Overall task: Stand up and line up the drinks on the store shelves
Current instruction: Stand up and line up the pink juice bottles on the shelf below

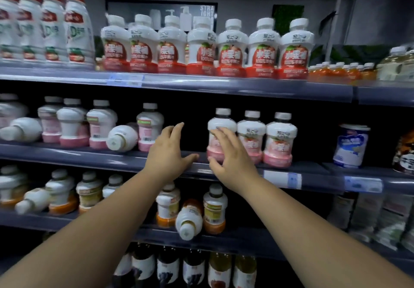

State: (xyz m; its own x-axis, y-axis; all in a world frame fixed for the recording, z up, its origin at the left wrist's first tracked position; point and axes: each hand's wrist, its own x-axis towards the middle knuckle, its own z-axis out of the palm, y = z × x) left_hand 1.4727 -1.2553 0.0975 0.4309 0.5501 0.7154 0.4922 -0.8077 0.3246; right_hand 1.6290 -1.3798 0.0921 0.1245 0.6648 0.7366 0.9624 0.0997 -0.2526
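On the middle shelf (112, 156), pink-and-white drink bottles stand in a loose row. My right hand (230, 155) rests with nearly straight fingers against the front of one upright pink bottle (220, 122), thumb spread near its base. Two more pink bottles (280, 140) stand just right of it. My left hand (168, 151) hovers open, fingers spread, before the gap in the row and holds nothing. One pink bottle lies on its side (122, 137), another lies tipped at far left (21, 128). On the shelf below, an orange-based bottle (189, 219) lies cap outward.
The top shelf holds an even row of red-labelled bottles (206, 50) and taller white bottles (44, 28) at left. A blue-and-white can (350, 145) stands at the right of the middle shelf. Dark bottles (168, 267) fill the bottom shelf. A further tipped bottle (31, 200) lies lower left.
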